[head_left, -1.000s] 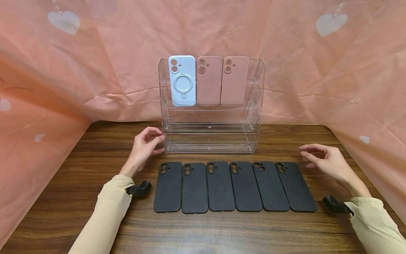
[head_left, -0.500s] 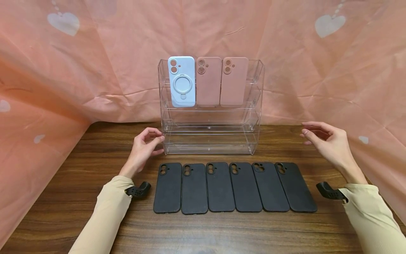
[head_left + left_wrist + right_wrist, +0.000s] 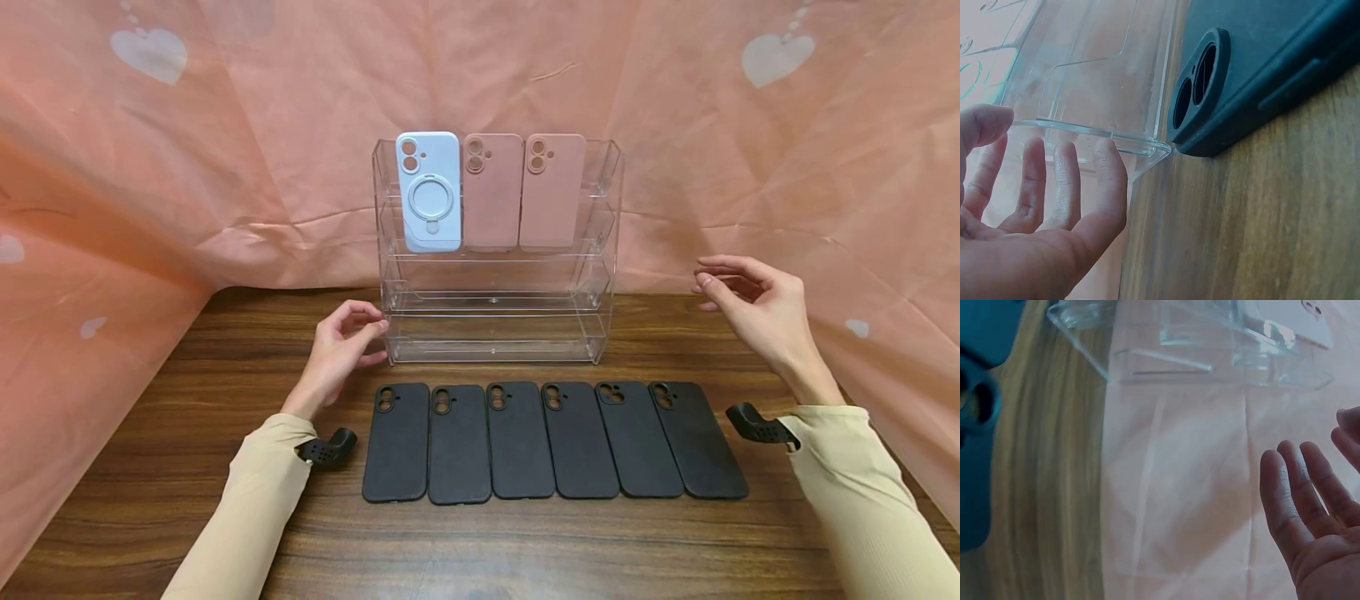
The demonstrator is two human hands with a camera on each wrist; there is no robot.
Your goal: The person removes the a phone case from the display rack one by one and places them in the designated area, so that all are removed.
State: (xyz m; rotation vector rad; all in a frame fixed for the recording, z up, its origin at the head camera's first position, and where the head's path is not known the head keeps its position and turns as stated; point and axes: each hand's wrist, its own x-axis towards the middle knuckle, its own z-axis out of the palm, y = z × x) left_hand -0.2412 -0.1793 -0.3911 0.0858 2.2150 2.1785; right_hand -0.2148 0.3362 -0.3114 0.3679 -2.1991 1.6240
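A clear tiered acrylic display rack (image 3: pixel 493 352) stands at the back of the table. In its top tier lean a white phone case (image 3: pixel 442 154) with a ring and two pink phone cases, the middle one (image 3: pixel 493 200) and the right one (image 3: pixel 552 200). My left hand (image 3: pixel 337 346) has its fingertips against the rack's left side, thumb near the front edge, fingers relaxed. My right hand (image 3: pixel 765 317) is raised in the air to the right of the rack, holding nothing, its fingers loosely bent. Several black phone cases (image 3: pixel 523 450) lie in a row before the rack.
Brown wooden table (image 3: pixel 525 550) underneath everything. Pink cloth with white hearts (image 3: pixel 675 108) rises behind and at both sides. Black wrist-worn devices sit on the left wrist (image 3: pixel 327 448) and right wrist (image 3: pixel 757 425). The lower tiers of the rack hold no cases.
My right hand has risen from beside the rightmost black case and moved up and slightly left toward the rack. The left hand and the cases have stayed put.
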